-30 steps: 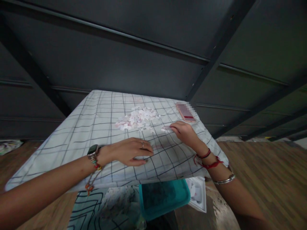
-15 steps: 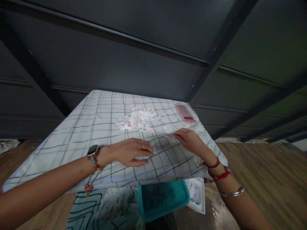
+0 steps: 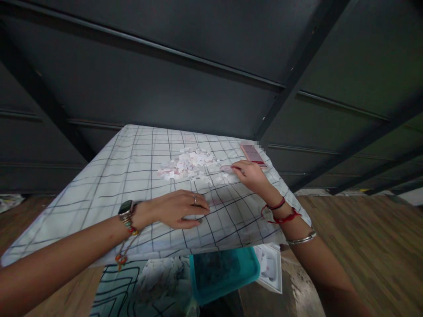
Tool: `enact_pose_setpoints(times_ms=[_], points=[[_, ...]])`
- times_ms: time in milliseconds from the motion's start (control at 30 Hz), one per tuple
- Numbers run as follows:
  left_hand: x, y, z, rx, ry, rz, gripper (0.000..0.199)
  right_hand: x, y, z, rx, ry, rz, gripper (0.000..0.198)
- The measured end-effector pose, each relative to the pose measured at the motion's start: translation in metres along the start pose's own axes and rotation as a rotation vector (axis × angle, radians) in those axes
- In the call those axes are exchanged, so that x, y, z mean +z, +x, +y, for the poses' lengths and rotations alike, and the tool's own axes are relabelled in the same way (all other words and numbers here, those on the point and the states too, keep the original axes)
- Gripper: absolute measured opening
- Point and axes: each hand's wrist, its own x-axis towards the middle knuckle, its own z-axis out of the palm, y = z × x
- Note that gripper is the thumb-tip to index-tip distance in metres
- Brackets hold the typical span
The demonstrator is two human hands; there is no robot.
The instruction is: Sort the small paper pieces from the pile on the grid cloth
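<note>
On the checked cloth (image 3: 132,176) lies a loose heap of small white paper pieces (image 3: 190,163), a few tinged pink. My right hand (image 3: 253,176) is at the heap's right side, fingertips pinched on a small pale, pinkish slip (image 3: 226,168); its exact kind is too blurred to tell. A few stray white pieces lie just beneath it. My left hand (image 3: 180,209) rests on the cloth in front of the heap, holding nothing, with thumb and fingers apart.
A phone (image 3: 253,154) in a pink case lies near the cloth's right edge, beyond my right hand. Below the front edge are a teal plastic bin (image 3: 224,295) and a white box (image 3: 279,268). A dark metal panel wall (image 3: 165,88) stands behind the table.
My right hand has moved away from me and slightly left with the pale slip, up beside the heap. My left hand has stayed where it was on the cloth.
</note>
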Motion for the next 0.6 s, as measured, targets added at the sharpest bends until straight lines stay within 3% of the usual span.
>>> enact_pose_setpoints(times_ms=[267,600], points=[[0.001,0.000,-0.001,0.026,0.008,0.036,0.030,-0.006,-0.036,0.000,-0.004,-0.066,-0.080,0.019],[0.000,0.000,0.000,0.001,0.001,0.017,0.031,0.001,-0.033,0.006,0.061,-0.119,-0.068,0.019]])
